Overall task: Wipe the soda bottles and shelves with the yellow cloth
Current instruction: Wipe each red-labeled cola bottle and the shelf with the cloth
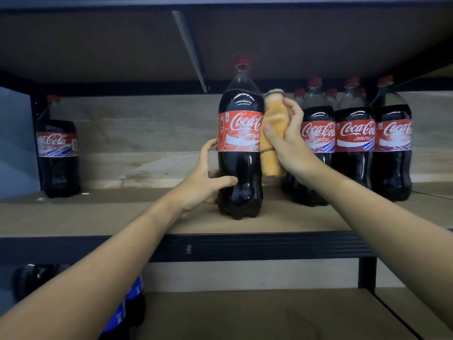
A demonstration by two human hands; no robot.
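At far left, one lone cola bottle [58,148] stands at the back of the shelf [137,217], capped and filled with dark liquid to near the shoulder. My left hand [208,177] grips the centre bottle [240,148] low on its body, fingers [226,180] curled round the dark section below the red label; this bottle stands upright near the front edge, cap on, full to the neck. I judge the step in hand to be wiping this bottle's right flank. To do it well, I keep the left grip firm so the bottle cannot rock, and draw the cloth along the curve in long vertical passes, then turn the bottle to present the unwiped face. My right hand [286,143] holds the yellow cloth [272,141], folded into a long pad, thumb and fingers closed round it, pressing it against the bottle's side. Further right, a cluster of cola bottles [355,143] stands close together, all capped and full; these and the shelf surface appear to remain for wiping. On the lower shelf [245,315] at left, blue-labelled bottles [127,305] are partly hidden behind my forearm.
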